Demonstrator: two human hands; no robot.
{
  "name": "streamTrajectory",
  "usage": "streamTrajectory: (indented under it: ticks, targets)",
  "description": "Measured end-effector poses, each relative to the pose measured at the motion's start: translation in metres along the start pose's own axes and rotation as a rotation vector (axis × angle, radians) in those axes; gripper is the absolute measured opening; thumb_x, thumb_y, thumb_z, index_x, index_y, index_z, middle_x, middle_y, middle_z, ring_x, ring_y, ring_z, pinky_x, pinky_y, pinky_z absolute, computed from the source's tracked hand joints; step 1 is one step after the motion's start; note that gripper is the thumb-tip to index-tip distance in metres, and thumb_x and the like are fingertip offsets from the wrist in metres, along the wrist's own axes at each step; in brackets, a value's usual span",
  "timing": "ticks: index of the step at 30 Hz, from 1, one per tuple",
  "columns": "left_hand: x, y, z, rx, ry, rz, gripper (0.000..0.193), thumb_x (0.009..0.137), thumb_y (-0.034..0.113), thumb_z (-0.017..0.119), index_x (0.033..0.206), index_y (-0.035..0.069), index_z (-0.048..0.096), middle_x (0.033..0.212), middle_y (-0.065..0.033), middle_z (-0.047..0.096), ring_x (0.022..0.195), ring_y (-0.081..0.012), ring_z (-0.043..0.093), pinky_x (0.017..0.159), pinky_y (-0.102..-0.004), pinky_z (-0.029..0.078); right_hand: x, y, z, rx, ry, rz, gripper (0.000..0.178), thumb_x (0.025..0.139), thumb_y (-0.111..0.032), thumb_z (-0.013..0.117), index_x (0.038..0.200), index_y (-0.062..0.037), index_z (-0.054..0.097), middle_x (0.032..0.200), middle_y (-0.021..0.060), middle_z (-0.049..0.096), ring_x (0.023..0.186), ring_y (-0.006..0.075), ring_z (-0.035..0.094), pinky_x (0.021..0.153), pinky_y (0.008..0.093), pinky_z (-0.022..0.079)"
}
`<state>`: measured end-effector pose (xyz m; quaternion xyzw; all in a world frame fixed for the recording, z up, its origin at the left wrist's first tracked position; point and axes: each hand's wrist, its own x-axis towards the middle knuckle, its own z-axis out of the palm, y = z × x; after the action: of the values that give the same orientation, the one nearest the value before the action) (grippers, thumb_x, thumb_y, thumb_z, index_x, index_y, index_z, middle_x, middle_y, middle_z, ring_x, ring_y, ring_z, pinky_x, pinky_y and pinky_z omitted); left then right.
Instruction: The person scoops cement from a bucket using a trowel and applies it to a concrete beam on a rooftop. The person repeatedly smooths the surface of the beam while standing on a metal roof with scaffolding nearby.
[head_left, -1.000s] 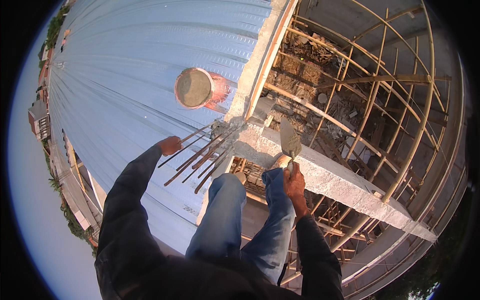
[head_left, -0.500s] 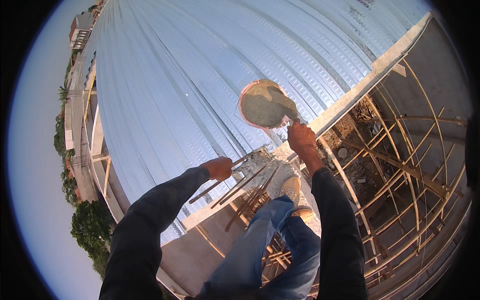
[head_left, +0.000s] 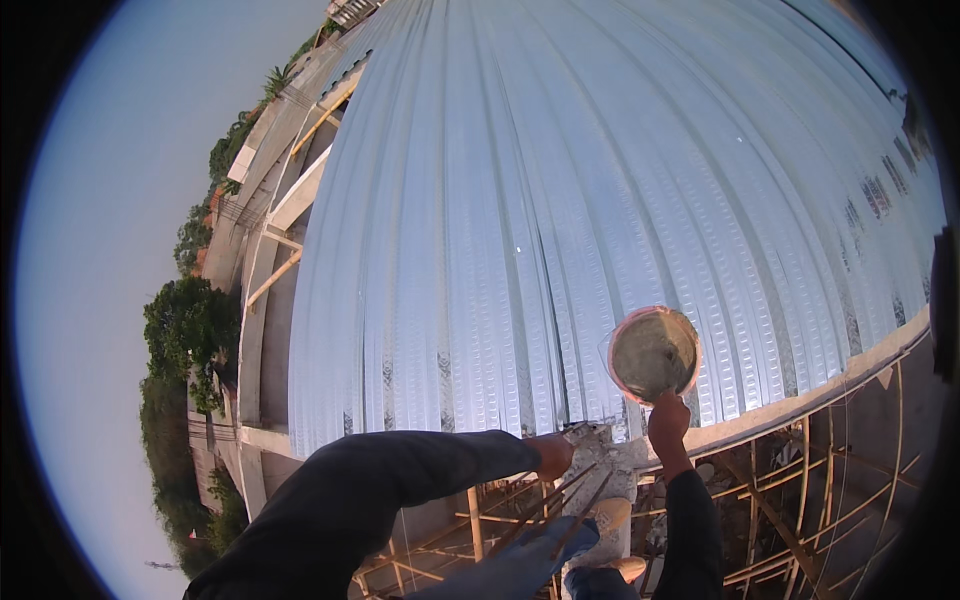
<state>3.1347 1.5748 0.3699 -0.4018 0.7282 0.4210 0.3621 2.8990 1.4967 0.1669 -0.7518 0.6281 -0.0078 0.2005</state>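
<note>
A round pinkish-rimmed bucket [head_left: 613,372] of wet grey mortar [head_left: 650,355] stands on the ribbed metal sheeting. My right hand [head_left: 669,418] is closed at its near rim, on what looks like a trowel; the blade is hidden in or against the mortar. To the left, my left hand [head_left: 553,455] is closed around a steel reinforcing bar at the sheeting's edge, its fingers partly out of sight. More bars [head_left: 590,492] stick out beside it from a rough concrete column top [head_left: 622,458].
Ribbed metal sheets [head_left: 480,250] spread ahead. A narrow concrete beam [head_left: 770,422] edges them on the right. My shoes [head_left: 612,514] are on concrete beside the bars. Below are bamboo poles [head_left: 805,480] and a drop. Trees [head_left: 190,330] and a neighbouring concrete frame [head_left: 255,340] stand left.
My view has swung, so the bucket and hands sit lower and farther right. My right hand has moved from the bucket's right side to its near rim. My left hand stays at the bars.
</note>
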Motion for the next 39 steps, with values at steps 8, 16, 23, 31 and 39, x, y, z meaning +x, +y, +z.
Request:
streamTrajectory:
  ticks: [8,16,23,31,39]
  targets:
    - [-0.018,0.014,-0.025,-0.268,0.044,-0.054,0.016,0.074,0.007,0.068,0.075,-0.007,0.075,0.080,-0.0298,0.072,0.083,-0.0444,0.075,0.075,-0.0517,0.060,0.010,0.047,-0.113,-0.001,-0.151,0.088,0.025,0.101,-0.030,0.067,0.105,-0.0056,0.071,0.099,0.0197,0.076,0.091,0.0379,0.078,0.077,0.0467,0.064]
    - [-0.026,0.024,-0.052,-0.270,-0.143,-0.158,0.033,0.091,0.014,0.067,0.109,-0.011,0.056,0.101,-0.0287,0.069,0.102,-0.0456,0.069,0.082,-0.0519,0.055,0.046,0.004,-0.006,1.054,-0.370,0.620,0.041,0.099,-0.033,0.069,0.100,0.0075,0.072,0.076,0.0156,0.072,0.063,0.0264,0.074,0.058,0.0432,0.060]
    - [-0.031,0.006,-0.027,-0.278,-0.131,-0.191,0.032,0.103,0.022,0.061,0.114,-0.008,0.055,0.104,-0.0283,0.069,0.104,-0.0477,0.067,0.086,-0.0548,0.053,0.008,-0.001,-0.004,1.161,-0.289,0.523,0.036,0.100,-0.033,0.068,0.095,0.0029,0.074,0.073,0.0169,0.072,0.061,0.0295,0.073,0.056,0.0431,0.056]
    - [-0.032,0.016,-0.041,-0.182,-0.051,-0.176,0.032,0.105,0.023,0.062,0.109,-0.008,0.054,0.098,-0.0301,0.068,0.098,-0.0499,0.068,0.085,-0.0565,0.051,-0.039,0.035,0.025,1.140,0.026,0.247,0.032,0.102,-0.031,0.071,0.104,0.0002,0.072,0.069,0.0083,0.064,0.059,0.0219,0.063,0.055,0.0390,0.050]
    - [-0.036,0.031,-0.067,-0.076,-0.106,-0.218,0.028,0.106,0.025,0.059,0.106,-0.002,0.054,0.088,-0.0270,0.066,0.091,-0.0494,0.067,0.079,-0.0560,0.050,-0.092,0.022,-0.018,1.322,0.152,0.234,0.034,0.101,-0.032,0.071,0.110,0.0006,0.072,0.081,0.0200,0.070,0.072,0.0346,0.068,0.071,0.0443,0.054]
